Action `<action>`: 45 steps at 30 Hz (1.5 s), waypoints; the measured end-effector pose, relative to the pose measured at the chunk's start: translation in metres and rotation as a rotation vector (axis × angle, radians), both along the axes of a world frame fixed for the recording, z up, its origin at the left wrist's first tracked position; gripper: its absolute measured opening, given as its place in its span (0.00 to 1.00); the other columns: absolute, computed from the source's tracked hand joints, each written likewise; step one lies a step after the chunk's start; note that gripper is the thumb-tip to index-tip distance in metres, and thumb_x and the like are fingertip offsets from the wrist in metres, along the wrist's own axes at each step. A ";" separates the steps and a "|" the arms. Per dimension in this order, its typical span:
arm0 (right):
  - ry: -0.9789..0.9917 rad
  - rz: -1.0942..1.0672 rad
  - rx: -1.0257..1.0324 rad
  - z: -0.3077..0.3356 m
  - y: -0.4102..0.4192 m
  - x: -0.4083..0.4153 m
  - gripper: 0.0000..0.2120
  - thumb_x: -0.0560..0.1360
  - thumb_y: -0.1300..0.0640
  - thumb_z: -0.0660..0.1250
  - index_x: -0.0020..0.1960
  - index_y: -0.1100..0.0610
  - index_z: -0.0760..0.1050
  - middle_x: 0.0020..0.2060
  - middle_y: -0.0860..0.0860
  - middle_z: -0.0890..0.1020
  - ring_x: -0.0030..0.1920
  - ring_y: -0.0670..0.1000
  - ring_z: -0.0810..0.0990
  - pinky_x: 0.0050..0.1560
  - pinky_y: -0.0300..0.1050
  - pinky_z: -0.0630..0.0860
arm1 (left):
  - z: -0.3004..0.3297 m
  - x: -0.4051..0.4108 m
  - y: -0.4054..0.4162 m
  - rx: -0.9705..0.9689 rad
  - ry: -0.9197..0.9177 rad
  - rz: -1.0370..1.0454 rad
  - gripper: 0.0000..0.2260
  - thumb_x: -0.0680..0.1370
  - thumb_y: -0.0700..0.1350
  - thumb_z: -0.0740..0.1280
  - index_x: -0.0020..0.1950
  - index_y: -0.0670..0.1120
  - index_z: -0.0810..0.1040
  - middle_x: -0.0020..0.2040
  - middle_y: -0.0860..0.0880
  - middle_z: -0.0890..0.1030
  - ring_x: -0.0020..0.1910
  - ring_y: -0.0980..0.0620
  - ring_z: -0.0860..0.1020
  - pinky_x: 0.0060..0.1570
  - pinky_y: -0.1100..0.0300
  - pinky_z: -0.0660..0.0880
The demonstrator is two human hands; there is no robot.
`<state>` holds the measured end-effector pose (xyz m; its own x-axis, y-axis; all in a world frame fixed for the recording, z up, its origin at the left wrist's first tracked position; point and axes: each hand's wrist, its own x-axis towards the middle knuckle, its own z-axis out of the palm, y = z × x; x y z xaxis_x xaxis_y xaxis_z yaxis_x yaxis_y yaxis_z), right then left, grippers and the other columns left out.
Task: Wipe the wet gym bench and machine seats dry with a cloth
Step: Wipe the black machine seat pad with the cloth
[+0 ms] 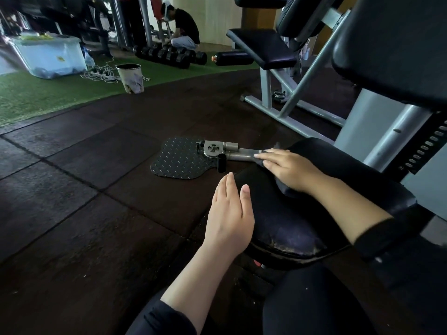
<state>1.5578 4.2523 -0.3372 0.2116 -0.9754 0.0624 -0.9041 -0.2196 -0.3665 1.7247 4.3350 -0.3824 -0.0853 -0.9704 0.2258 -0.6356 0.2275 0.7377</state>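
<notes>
Seat: machine seat (297, 228), black padded, lies low before the person, its near edge scuffed; it is the surface being dried at this moment.
Cloth: dark cloth (284, 187) lies on the far part of the seat, mostly hidden under the right hand.
Right hand: right hand (287, 168) lies flat on the cloth, fingers straight and pressing down, likely so the cloth drags across the padding instead of bunching.
Left hand: left hand (229, 213) rests relaxed against the seat's left edge, fingers straight, grasping nothing; probably bracing the pad while the other hand wipes.
Footplate: patterned footplate (176, 160) lies on the floor just beyond the seat, joined to a metal bar.
Other bench: another bench pad (263, 47) stands well apart, not yet being wiped.
Progress: judged partway; wetness on the seat cannot be told.
</notes>
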 end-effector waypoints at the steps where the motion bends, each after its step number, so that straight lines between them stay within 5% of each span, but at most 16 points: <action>1: 0.021 0.018 -0.007 0.000 -0.003 0.014 0.16 0.81 0.51 0.54 0.67 0.43 0.70 0.72 0.45 0.66 0.73 0.50 0.61 0.71 0.44 0.54 | 0.001 0.000 0.001 0.005 0.007 -0.003 0.25 0.84 0.50 0.47 0.79 0.40 0.51 0.79 0.46 0.55 0.77 0.53 0.51 0.66 0.73 0.42; 7: -0.015 0.214 -0.014 -0.007 0.034 0.046 0.18 0.81 0.51 0.53 0.70 0.41 0.65 0.73 0.41 0.63 0.75 0.47 0.56 0.75 0.48 0.48 | 0.000 0.003 0.003 -0.003 -0.003 -0.017 0.24 0.84 0.49 0.49 0.78 0.39 0.53 0.78 0.45 0.56 0.77 0.52 0.52 0.71 0.67 0.46; 12: -0.100 0.274 0.027 0.005 0.057 -0.002 0.19 0.80 0.53 0.57 0.68 0.37 0.65 0.68 0.35 0.63 0.70 0.33 0.54 0.67 0.25 0.42 | -0.001 0.002 0.003 -0.006 0.007 -0.014 0.24 0.84 0.47 0.53 0.78 0.40 0.53 0.78 0.46 0.56 0.77 0.52 0.52 0.73 0.65 0.47; 17: -0.049 0.074 0.030 0.005 0.024 -0.012 0.18 0.81 0.54 0.56 0.68 0.40 0.67 0.73 0.47 0.64 0.74 0.45 0.56 0.70 0.37 0.47 | -0.002 0.001 0.001 0.007 0.020 -0.013 0.24 0.84 0.49 0.49 0.78 0.40 0.52 0.78 0.46 0.56 0.77 0.53 0.51 0.72 0.66 0.45; 22: 0.017 0.131 -0.034 0.003 0.016 0.044 0.17 0.81 0.52 0.54 0.68 0.46 0.70 0.72 0.45 0.66 0.73 0.45 0.59 0.72 0.42 0.49 | -0.001 0.002 0.004 0.055 0.117 -0.030 0.27 0.84 0.52 0.48 0.79 0.44 0.43 0.80 0.49 0.52 0.77 0.55 0.50 0.70 0.68 0.45; 25: -0.108 0.216 0.009 -0.001 0.031 0.049 0.17 0.81 0.54 0.54 0.67 0.43 0.70 0.72 0.42 0.65 0.74 0.43 0.56 0.76 0.47 0.44 | -0.001 0.003 0.005 0.068 0.144 -0.036 0.27 0.84 0.52 0.47 0.79 0.45 0.41 0.80 0.50 0.51 0.77 0.55 0.49 0.71 0.68 0.46; 28: -0.292 0.254 0.068 0.003 0.043 0.036 0.19 0.80 0.59 0.56 0.66 0.43 0.71 0.71 0.41 0.65 0.71 0.35 0.56 0.75 0.42 0.40 | -0.001 0.003 0.003 0.085 0.129 -0.042 0.26 0.84 0.53 0.46 0.79 0.45 0.43 0.80 0.51 0.49 0.77 0.57 0.47 0.68 0.71 0.43; 31: -0.246 0.289 0.077 0.006 0.049 0.021 0.21 0.80 0.61 0.56 0.66 0.41 0.70 0.71 0.40 0.65 0.69 0.32 0.54 0.73 0.37 0.40 | -0.001 0.004 0.004 0.089 0.145 -0.044 0.27 0.83 0.53 0.46 0.79 0.46 0.44 0.80 0.51 0.51 0.77 0.56 0.49 0.72 0.67 0.46; 34: -0.248 0.200 0.040 0.005 0.043 0.013 0.20 0.80 0.62 0.55 0.68 0.44 0.69 0.72 0.45 0.65 0.71 0.36 0.56 0.72 0.36 0.41 | 0.000 0.004 0.003 0.101 0.156 -0.046 0.27 0.83 0.55 0.46 0.79 0.46 0.43 0.79 0.50 0.53 0.77 0.54 0.51 0.75 0.59 0.51; 38: -0.128 0.111 -0.002 0.002 0.029 0.036 0.19 0.80 0.60 0.54 0.70 0.50 0.69 0.73 0.50 0.65 0.74 0.46 0.56 0.73 0.42 0.41 | 0.000 0.004 0.001 0.082 0.123 -0.041 0.28 0.82 0.56 0.46 0.80 0.46 0.45 0.80 0.51 0.46 0.77 0.58 0.46 0.68 0.71 0.45; 45: -0.502 0.164 0.079 0.008 0.044 0.037 0.21 0.80 0.58 0.54 0.70 0.44 0.67 0.72 0.42 0.64 0.72 0.38 0.58 0.74 0.42 0.51 | 0.005 0.004 0.003 0.084 0.166 -0.064 0.33 0.79 0.62 0.48 0.80 0.49 0.43 0.79 0.54 0.37 0.76 0.60 0.42 0.65 0.72 0.47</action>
<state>1.5945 4.2961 -0.3289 0.3245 -0.9379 0.1225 -0.5692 -0.2971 -0.7666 1.7289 4.3384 -0.3778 -0.1162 -0.9802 0.1603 -0.4902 0.1969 0.8491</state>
